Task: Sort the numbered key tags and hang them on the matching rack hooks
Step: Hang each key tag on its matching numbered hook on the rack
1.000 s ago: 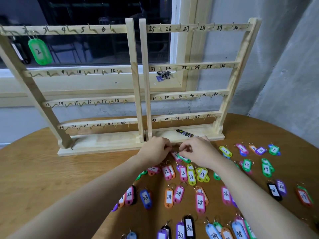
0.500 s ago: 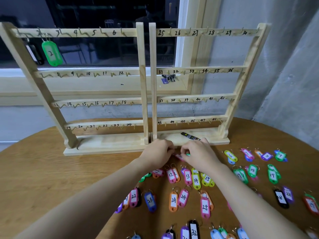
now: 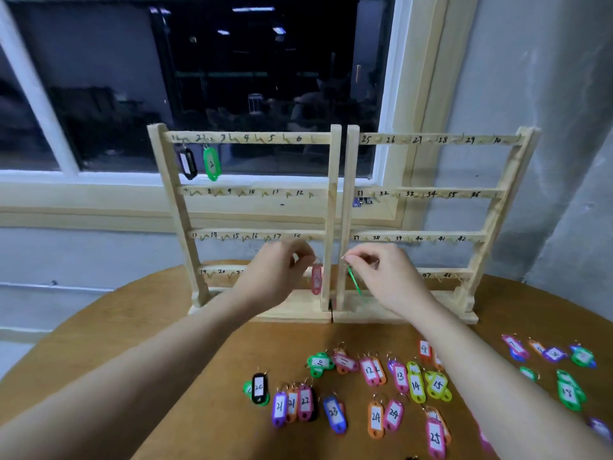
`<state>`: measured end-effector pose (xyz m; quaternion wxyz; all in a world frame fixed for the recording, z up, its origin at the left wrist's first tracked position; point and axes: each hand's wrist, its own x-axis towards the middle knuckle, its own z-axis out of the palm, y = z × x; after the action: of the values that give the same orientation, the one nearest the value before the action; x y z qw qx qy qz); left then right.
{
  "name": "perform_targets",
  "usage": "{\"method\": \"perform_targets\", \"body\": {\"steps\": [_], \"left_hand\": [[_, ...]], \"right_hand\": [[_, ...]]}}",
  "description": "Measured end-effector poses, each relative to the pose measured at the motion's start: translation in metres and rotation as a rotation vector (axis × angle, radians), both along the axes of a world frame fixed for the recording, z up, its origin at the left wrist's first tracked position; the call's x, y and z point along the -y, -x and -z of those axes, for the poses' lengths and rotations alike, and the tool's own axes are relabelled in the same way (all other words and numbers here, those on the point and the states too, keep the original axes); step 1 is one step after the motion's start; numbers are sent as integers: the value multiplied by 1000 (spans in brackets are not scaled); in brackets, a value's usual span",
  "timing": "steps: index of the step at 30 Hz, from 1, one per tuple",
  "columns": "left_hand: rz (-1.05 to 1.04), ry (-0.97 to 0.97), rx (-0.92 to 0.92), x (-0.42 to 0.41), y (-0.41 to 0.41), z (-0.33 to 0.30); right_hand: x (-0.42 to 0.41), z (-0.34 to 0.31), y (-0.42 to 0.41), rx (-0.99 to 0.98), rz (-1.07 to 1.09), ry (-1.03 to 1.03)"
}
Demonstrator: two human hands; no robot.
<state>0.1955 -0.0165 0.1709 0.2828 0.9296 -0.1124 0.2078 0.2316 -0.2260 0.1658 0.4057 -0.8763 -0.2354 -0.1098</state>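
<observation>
head-worn view, facing forward, slightly down

Pink tag, green tag, pale wooden rack, brown table

Your 2 forearms are bare to the frame edge, and your left hand and right hand are ungloved.

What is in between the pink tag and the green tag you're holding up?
In the head view, the two middle wooden posts of the racks stand between the pink tag and the green tag.
</observation>
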Motion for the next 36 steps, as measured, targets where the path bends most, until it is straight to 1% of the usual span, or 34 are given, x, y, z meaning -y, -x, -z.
{"method": "perform_targets", "body": {"steps": [4, 7, 10, 13, 19, 22, 24, 27, 31, 36], "left_hand": [[-64, 41, 93, -44, 17, -54], [-134, 93, 208, -71, 21, -91], [-215, 134, 288, -86, 23, -122], [-269, 196, 296, -93, 17, -139], [-326, 186, 234, -96, -2, -152], [-372, 124, 222, -97, -9, -154], [-392, 86, 225, -98, -12, -152], [-400, 111, 231, -100, -15, -149], [-428, 112, 255, -101, -18, -148], [-444, 65, 252, -101, -20, -148]], "right_hand": [[-41, -57, 16, 54, -98, -120], [-72, -93, 20, 72, -135, -240], [-98, -118, 20, 68, -144, -335], [-121, -130, 16, 62, -116, -355], [-140, -141, 7, 52, -72, -358], [-140, -142, 3, 82, -58, -336], [-140, -143, 2, 98, -72, -299], [-142, -143, 2, 97, -92, -276], [-149, -146, 1, 94, -78, -289], [-161, -151, -2, 96, -53, -314]]}}
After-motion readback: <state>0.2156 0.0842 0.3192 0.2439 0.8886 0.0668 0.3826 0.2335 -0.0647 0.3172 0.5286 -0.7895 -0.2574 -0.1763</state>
